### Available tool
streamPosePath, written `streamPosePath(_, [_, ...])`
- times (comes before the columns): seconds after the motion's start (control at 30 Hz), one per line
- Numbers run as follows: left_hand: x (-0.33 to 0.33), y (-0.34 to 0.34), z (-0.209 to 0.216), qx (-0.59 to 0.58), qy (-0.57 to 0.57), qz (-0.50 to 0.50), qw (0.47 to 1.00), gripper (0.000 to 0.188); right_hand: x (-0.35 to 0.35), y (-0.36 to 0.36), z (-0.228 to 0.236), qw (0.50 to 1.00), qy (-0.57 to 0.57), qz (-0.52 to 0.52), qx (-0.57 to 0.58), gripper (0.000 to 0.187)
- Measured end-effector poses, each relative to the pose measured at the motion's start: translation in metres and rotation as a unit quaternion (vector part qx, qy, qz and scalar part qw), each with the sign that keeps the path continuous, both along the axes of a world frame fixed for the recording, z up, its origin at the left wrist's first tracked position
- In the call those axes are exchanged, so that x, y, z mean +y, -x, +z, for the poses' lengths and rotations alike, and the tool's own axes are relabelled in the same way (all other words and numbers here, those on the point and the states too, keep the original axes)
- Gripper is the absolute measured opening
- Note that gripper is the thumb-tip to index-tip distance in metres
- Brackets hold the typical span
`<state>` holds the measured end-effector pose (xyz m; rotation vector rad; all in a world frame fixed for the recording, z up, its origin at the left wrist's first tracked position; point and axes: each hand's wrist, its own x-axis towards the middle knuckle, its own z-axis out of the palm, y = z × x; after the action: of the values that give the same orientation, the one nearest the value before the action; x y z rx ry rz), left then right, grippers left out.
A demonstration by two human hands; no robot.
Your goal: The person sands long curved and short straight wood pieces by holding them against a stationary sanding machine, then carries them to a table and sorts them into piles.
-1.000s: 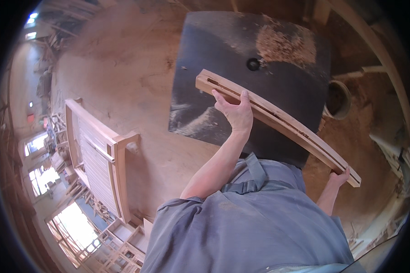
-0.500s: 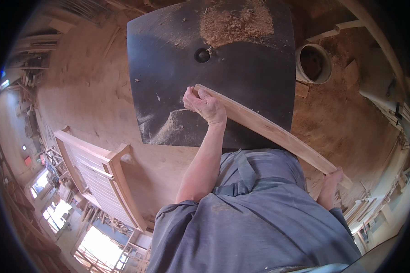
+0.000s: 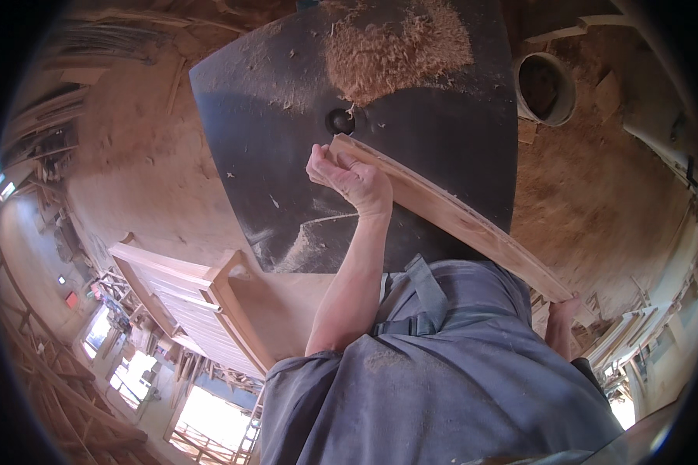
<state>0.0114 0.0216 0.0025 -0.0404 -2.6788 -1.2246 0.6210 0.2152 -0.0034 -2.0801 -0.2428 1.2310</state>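
A long, narrow wooden board (image 3: 457, 209) slants across in front of my body, over the near right part of a dark machine table. My left hand (image 3: 353, 180) is closed round its far left end, close to a round dark spindle (image 3: 340, 121) in the tabletop. At the board's near right end, my right hand (image 3: 564, 311) grips it low by my hip; its fingers are partly hidden. The dark table (image 3: 287, 178) carries a heap of wood shavings (image 3: 399, 54) beyond the spindle and pale dust near its front left edge.
A slatted wooden frame (image 3: 180, 298) stands on the left. To the right of the table is an open round bucket (image 3: 545, 89) on the dusty floor (image 3: 589, 186). Stacked wood strips (image 3: 632, 333) lie at the lower right, and timber lines the far left.
The view has shifted and turned a little. The board's far end now lies closer to the spindle, with my left hand still on it. Both hands keep their hold.
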Motion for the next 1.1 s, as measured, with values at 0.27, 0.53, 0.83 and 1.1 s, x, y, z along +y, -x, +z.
streamPosePath(0.27, [0.002, 0.013, 0.002, -0.010, 0.014, -0.024, 1.000, 0.043, -0.017, 0.027, 0.006, 0.997, -0.004, -0.022, -0.078, 0.052])
streamPosePath(0.53, [0.005, 0.024, 0.000, -0.019, 0.000, -0.002, 1.000, 0.040, 0.005, 0.033, 0.006, 0.998, -0.029, -0.003, -0.057, 0.050])
streamPosePath(0.83, [0.001, 0.034, -0.005, -0.012, 0.001, 0.028, 1.000, 0.041, 0.040, 0.049, 0.001, 0.997, -0.018, 0.000, -0.079, 0.039])
streamPosePath(1.1, [-0.002, 0.029, -0.001, -0.013, 0.026, 0.028, 0.999, 0.039, 0.053, 0.066, 0.010, 0.997, -0.014, 0.012, -0.074, 0.041])
